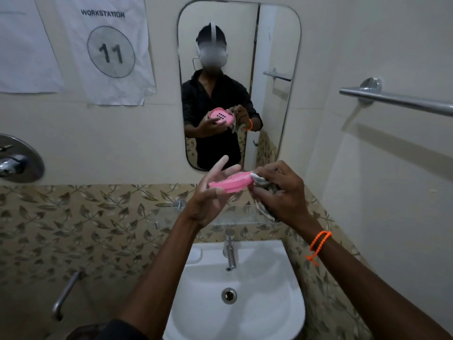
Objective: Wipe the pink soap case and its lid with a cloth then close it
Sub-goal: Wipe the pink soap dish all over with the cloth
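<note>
Your left hand (208, 192) held the pink soap case (230, 184) up in front of the mirror (239, 45), above the white sink (235, 290) and the glass shelf (220, 214) below the mirror. The case lay nearly flat across your palm, its long side running left to right; your thumb was curled over its near edge and pinched it against the palm, while the other fingers were spread and stretched out straight past its far side, pointing up toward the mirror. Your right hand (279, 192) met the case at its right end, with the fingers curled around a bunched grey-and-white cloth (259, 182) and pressing a fold of it against the pink edge; the rest of the cloth hung down under that hand. An orange bead bracelet (320, 241) sat on your right wrist. In the mirror the underside of the case showed a patch of small dark holes (whether this piece was the base or the lid could not be told from here). The tap (230, 249) stood at the back of the sink, directly below your hands. A chrome towel bar (397, 100) ran along the right wall, and a sheet reading WORKSTATION 11 (107, 47) hung left of the mirror.
</note>
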